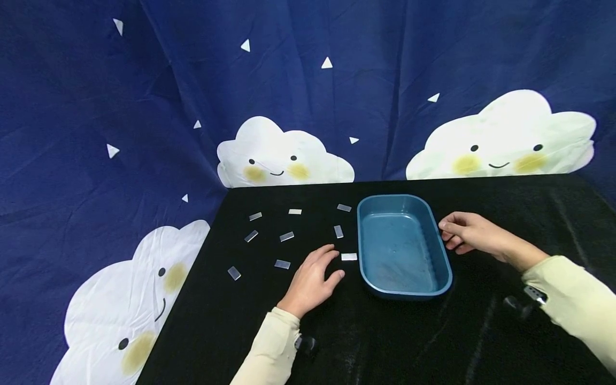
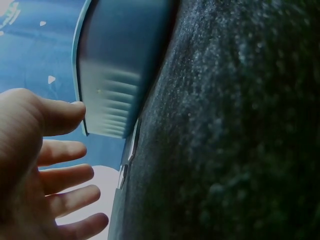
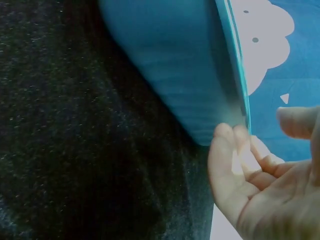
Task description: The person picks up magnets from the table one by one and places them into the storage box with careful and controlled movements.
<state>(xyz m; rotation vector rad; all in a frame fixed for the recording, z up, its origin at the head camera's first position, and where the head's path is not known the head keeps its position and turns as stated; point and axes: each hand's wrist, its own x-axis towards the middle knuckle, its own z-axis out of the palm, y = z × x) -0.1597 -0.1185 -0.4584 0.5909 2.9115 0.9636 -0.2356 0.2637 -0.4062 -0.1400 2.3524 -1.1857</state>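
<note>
A blue rectangular plastic bin point(image 1: 405, 291) stands on the black tabletop. My left hand point(image 1: 312, 280) hovers left of the bin with fingers spread and nothing held. Near its fingertips lies a small whitish rectangular tile point(image 1: 348, 256), beside the bin's left wall. In the left wrist view the thumb and fingers point(image 2: 70, 202) are apart. My right hand point(image 1: 474, 234) is at the bin's right side, fingers loosely bent. In the right wrist view its fingertips point(image 3: 225, 135) are at the bin wall below the rim, with the thumb away from it; contact is hard to tell.
Several small, partly see-through tiles lie scattered left of the bin, among them one at the back point(image 1: 295, 212) and one at the front left point(image 1: 234, 273). A dark blue curtain point(image 1: 298, 91) with cloud prints hangs behind and along the left of the table point(image 1: 202, 331).
</note>
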